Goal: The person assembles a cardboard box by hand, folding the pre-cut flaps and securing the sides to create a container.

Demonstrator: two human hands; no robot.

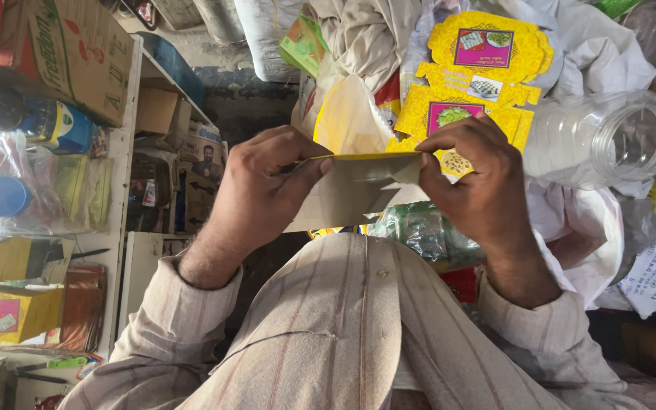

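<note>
A flat cardboard box blank point(351, 190), yellow on its outer edge and grey on the inside, is held between both hands just above my lap. My left hand point(256, 190) pinches its left end with thumb and fingers. My right hand point(476, 178) grips its right end, fingers curled over the folded edge. Behind the hands lies a stack of unfolded yellow box blanks point(480, 72) with pink picture panels.
A clear plastic jar point(609, 137) lies on its side at the right. White cloth and plastic bags point(594, 45) fill the back. At the left stand a white shelf point(127, 152), a brown carton point(77, 53) and folded yellow boxes point(1, 315).
</note>
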